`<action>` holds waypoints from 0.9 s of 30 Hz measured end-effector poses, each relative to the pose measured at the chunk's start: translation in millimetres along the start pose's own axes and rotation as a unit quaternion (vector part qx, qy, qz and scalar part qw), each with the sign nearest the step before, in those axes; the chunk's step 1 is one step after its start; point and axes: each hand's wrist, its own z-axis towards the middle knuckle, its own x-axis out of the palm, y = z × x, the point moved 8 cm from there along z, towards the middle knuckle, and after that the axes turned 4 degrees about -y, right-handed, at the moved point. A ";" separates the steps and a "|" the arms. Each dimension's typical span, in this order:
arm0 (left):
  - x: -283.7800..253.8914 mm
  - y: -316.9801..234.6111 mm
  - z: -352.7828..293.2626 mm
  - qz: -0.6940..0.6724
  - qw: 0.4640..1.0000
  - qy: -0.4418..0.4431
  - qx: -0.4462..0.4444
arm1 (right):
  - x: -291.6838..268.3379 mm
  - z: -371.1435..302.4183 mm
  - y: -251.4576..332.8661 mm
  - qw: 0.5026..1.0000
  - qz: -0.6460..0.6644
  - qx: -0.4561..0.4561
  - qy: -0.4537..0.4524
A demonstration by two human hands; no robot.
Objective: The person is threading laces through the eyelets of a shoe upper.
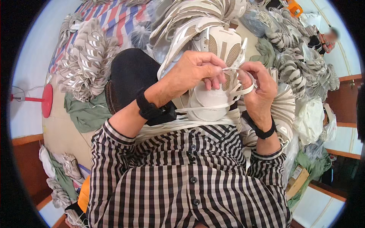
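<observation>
A white shoelace [242, 92] runs between my two hands over a shoe upper [213, 99] in my lap. The upper is off-white with tan mesh panels and has a row of eyelets along its edge. My left hand [200, 71] pinches the lace's tip between thumb and fingers. Close by on the right, my right hand [259, 85] grips the same lace, which loops down below its fingers. Part of the upper is covered by my hands. Further flat uppers [194, 13] are stacked just beyond it.
Bundles of shoe uppers [85, 60] lie at the left, and more bundles [296, 64] are heaped at the right. A green cloth [85, 114] and a red round stand base [47, 100] are on the floor at left. White plastic bags [310, 117] sit at right; a person [327, 41] is far right.
</observation>
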 end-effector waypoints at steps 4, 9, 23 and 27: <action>-3.6 3.0 1.0 0.013 0.999 -0.033 -0.004 | 8.2 2.5 -0.9 0.999 -0.017 0.012 0.047; 6.2 -7.6 5.9 0.087 0.995 -0.023 0.043 | 21.6 3.9 3.7 0.996 0.012 -0.028 0.080; 2.1 9.4 -26.9 0.252 0.950 -0.116 0.145 | 21.2 -3.1 -26.2 0.998 -0.029 0.015 0.045; 12.9 8.0 -35.5 0.289 0.931 -0.113 0.193 | 22.9 -5.0 -22.4 0.996 -0.074 -0.001 0.040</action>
